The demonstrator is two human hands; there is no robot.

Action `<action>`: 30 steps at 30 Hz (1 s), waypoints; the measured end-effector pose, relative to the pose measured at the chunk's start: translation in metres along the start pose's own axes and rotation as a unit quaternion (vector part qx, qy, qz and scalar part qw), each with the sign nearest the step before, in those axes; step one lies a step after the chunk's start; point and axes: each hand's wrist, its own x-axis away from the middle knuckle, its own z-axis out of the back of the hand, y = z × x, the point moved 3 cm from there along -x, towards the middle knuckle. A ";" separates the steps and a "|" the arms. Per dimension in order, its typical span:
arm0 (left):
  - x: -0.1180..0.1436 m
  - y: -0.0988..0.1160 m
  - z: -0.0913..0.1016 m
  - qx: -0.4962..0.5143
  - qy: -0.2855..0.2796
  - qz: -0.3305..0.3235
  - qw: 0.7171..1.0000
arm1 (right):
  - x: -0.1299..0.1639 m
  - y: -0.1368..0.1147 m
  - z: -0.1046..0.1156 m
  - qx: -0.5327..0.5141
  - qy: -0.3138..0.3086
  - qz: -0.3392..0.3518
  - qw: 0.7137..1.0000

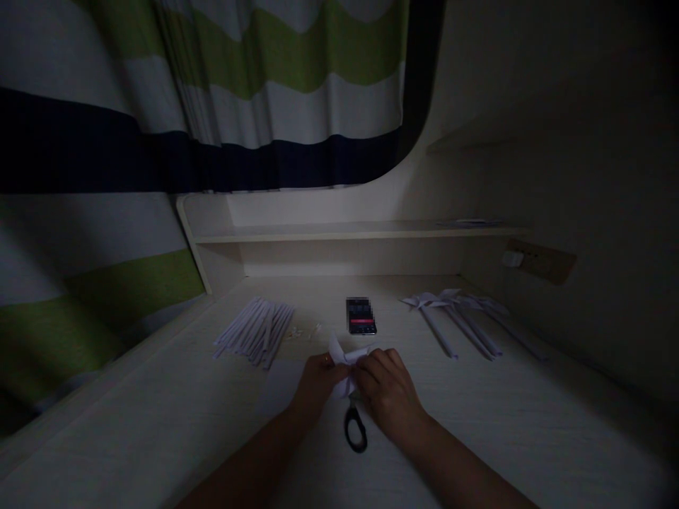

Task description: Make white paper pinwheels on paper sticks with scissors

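Both hands pinch a white paper pinwheel (344,385) above the desk. My left hand (317,378) is closed on its left side, thumb towards the middle. From the right, my right hand (389,389) closes its fingers at the pinwheel's centre and upper right blade. Whatever small part the fingertips may hold there is hidden. Just below lie scissors (355,428) with a black handle, their blades mostly covered by the hands and paper. A white paper sheet (276,385) rests flat beside my left hand.
Several rolled paper sticks (257,329) lie at the left, with small pale bits (296,332) near them. A phone (361,316) lies behind the hands. Several pinwheels on sticks (440,329) rest at the right. A low shelf (339,232) spans the back, under a striped curtain (297,85).
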 end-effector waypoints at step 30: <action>-0.053 -0.026 0.154 -0.531 0.291 0.038 0.795 | 0.004 0.043 0.015 -0.024 0.101 -0.104 0.989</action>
